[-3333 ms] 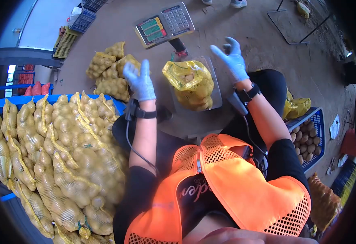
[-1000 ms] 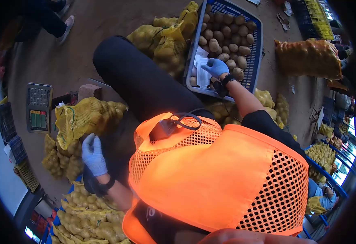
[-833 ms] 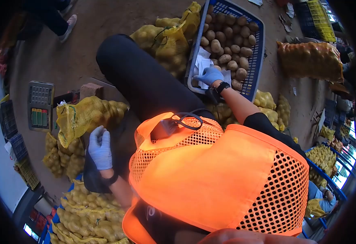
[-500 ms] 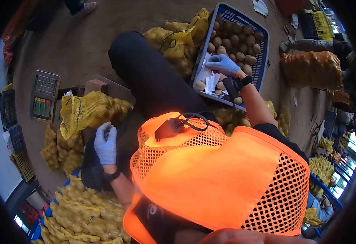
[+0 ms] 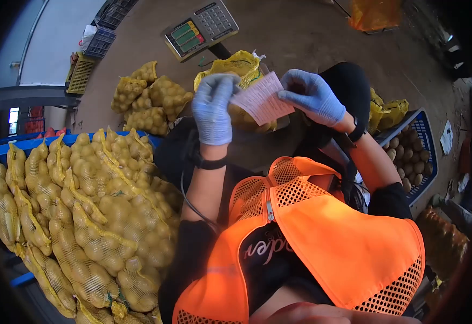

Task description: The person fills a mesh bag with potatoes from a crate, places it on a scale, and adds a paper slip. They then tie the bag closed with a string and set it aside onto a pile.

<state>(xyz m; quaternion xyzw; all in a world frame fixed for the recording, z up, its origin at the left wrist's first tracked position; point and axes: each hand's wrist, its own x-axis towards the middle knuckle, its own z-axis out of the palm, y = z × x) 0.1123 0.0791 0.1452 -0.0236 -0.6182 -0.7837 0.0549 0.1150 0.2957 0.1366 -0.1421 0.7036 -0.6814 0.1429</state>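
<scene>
My right hand [image 5: 316, 98], in a pale blue glove, pinches the right edge of a printed paper slip [image 5: 264, 99] between thumb and fingers. The slip is tilted, with lines of small print facing me. My left hand [image 5: 213, 108], gloved too, is at the slip's left edge, its fingers smeared by motion. Behind the slip, a yellow mesh bag [image 5: 235, 66] is partly hidden by both hands and the paper. Just beyond the bag stands a scale's display panel [image 5: 201, 29] with keys and green readouts.
At the left, a large pile of potato-filled mesh bags [image 5: 111, 216] lies by a blue rail [image 5: 47, 146]. More filled bags [image 5: 149, 100] sit on the floor ahead. To my right is a blue crate [image 5: 429, 156] of loose potatoes [image 5: 408, 154], with another yellow mesh bag [image 5: 387, 112] beside it.
My view has turned from the crate toward the scale and bags. My right hand has left the crate with a paper slip, and my left hand has come up beside it.
</scene>
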